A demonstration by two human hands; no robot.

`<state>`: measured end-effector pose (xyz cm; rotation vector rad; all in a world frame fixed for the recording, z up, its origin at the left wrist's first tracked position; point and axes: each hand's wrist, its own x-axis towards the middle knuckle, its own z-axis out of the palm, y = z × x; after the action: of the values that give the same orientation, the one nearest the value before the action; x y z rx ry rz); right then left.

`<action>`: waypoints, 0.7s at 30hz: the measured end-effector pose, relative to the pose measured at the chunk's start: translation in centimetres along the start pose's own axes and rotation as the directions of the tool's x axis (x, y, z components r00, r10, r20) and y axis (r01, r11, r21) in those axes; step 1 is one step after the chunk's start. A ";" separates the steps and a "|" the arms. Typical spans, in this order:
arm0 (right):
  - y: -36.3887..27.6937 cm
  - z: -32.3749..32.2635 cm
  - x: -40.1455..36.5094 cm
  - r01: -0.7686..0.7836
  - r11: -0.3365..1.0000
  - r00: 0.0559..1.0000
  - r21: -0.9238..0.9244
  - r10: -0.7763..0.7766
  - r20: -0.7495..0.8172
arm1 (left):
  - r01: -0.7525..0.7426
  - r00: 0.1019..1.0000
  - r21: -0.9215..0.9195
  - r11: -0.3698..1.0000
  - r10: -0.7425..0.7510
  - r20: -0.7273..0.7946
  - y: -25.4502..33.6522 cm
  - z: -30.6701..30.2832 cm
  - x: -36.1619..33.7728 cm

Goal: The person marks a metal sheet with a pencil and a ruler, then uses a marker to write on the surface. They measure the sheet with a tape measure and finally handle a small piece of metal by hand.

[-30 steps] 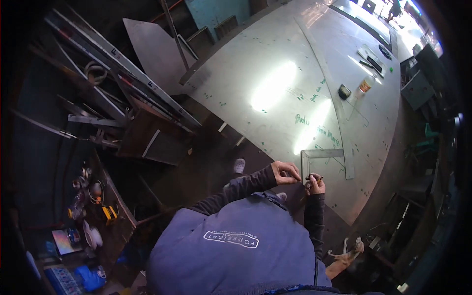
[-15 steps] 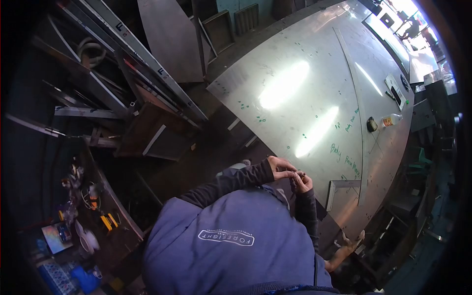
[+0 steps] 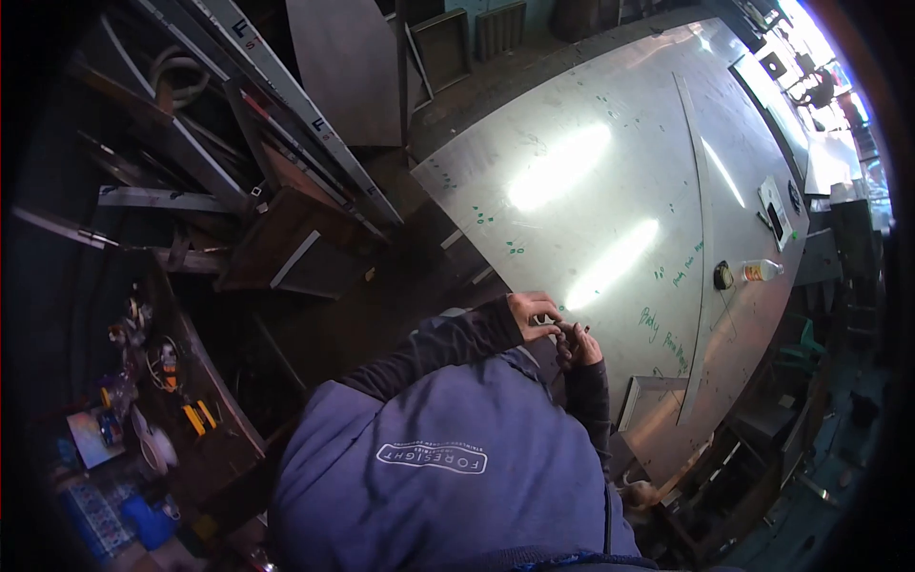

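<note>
My left hand (image 3: pixel 533 316) and my right hand (image 3: pixel 578 349) meet in front of my chest, near the close edge of a large metal sheet (image 3: pixel 572 214). The fingers of both are bent and pinched together around something small. A dark tip shows at the right fingertips and a pale sliver between the left thumb and fingers; I cannot tell what it is. Green handwriting (image 3: pixel 658 329) marks the sheet beyond the hands. A metal square (image 3: pixel 653 385) lies on its near right corner, by a long thin metal strip (image 3: pixel 707 219).
A tape measure (image 3: pixel 723 275) and a clear bottle (image 3: pixel 762 271) rest at the sheet's right side. Long levels (image 3: pixel 329 133) and metal lengths lean at left. A cluttered bench (image 3: pixel 214 448) holds a tape roll (image 3: pixel 155 444) and yellow-handled tool (image 3: pixel 200 417).
The view has shifted slightly. My hands remain together while the left fingers have opened a little around the small thing. The tan shape at lower right is now mostly hidden behind my body.
</note>
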<state>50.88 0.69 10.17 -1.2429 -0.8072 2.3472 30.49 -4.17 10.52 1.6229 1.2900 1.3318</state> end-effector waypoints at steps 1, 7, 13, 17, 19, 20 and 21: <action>-0.1 0.2 0.7 -0.049 0.998 0.998 0.027 0.048 0.050 | -0.038 0.999 0.022 0.999 0.038 0.003 0.0 -0.6 0.3; -0.4 3.6 3.7 -0.166 0.984 0.986 0.058 0.165 0.015 | -0.048 0.998 0.038 0.998 0.046 0.049 -0.8 -3.8 0.9; 0.5 7.2 8.0 -0.119 0.991 0.981 0.061 0.127 -0.145 | -0.099 0.955 -0.044 0.994 0.107 0.276 -4.7 -9.3 4.5; 2.8 12.0 10.9 -0.106 0.984 0.970 0.143 0.134 -0.202 | -0.142 0.856 -0.156 0.977 0.201 0.476 -6.8 -15.2 6.6; 3.3 16.2 11.1 -0.081 0.975 0.976 0.209 0.120 -0.184 | -0.179 0.781 -0.212 0.961 0.269 0.564 -7.4 -18.0 6.8; 3.9 17.2 11.4 -0.074 0.969 0.970 0.235 0.125 -0.207 | -0.166 0.764 -0.233 0.958 0.274 0.585 -8.0 -18.9 6.9; 4.6 18.1 11.7 -0.098 0.948 0.955 0.304 0.176 -0.239 | -0.194 0.726 -0.255 0.947 0.314 0.612 -8.6 -19.8 7.1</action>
<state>29.08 -2.11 8.01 -1.4767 -0.2857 2.2356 9.07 3.29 9.91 1.9405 0.5240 0.8524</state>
